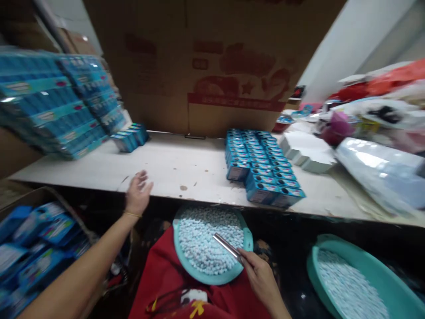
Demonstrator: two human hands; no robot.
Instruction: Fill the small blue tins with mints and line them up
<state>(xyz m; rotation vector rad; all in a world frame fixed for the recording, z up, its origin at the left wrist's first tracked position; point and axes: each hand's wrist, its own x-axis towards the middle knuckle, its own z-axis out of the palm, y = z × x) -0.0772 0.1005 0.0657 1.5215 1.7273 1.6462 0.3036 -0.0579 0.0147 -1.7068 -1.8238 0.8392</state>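
Much of the picture is blurred for me: the stacked blue packs (56, 104) at far left smear together, and their print is unreadable. I can't make out single pieces in the pale blue pellets (206, 239), only a grainy heap. My right hand (260, 277) is partly cut off at the bottom edge; it pinches a slim silver scoop (227, 247), whose tip lies over the pellets in the teal basin (247, 241) on my lap. My left hand (137, 195) is open, fingers spread, holding nothing, hovering at the front edge of the surface (186, 170). Bare room lies between that hand and the block of small blue boxes (260, 170), which stands close to the front edge. A second teal basin (365, 274) sits lower right, cut off by the frame.
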